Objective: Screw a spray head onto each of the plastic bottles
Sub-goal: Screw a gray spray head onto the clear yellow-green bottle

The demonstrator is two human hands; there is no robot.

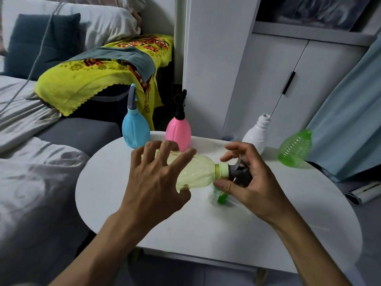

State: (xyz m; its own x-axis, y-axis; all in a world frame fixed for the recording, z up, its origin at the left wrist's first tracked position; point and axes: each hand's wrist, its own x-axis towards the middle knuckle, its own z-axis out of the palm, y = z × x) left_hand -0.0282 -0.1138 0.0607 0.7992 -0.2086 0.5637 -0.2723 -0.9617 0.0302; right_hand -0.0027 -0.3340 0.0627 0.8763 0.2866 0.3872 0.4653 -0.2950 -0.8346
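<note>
A pale yellow-green bottle [195, 172] lies sideways above the round white table [185, 223], its neck pointing right. My left hand [156, 178] cups the bottle's body with the fingers spread over it. My right hand [247, 182] grips the grey spray head [237, 172] sitting on the bottle's light green collar. A blue bottle [136, 131] and a pink bottle [178, 133] stand at the table's far edge with spray heads on. A white bottle [256, 135] and a green ribbed bottle [294, 149] stand at the far right with bare necks.
A small green part [221, 198] lies on the table under my right hand. A grey sofa [41, 172] fills the left, with a yellow floral cloth [92, 75] behind. White cabinets [268, 69] and a blue curtain [350, 120] stand to the right.
</note>
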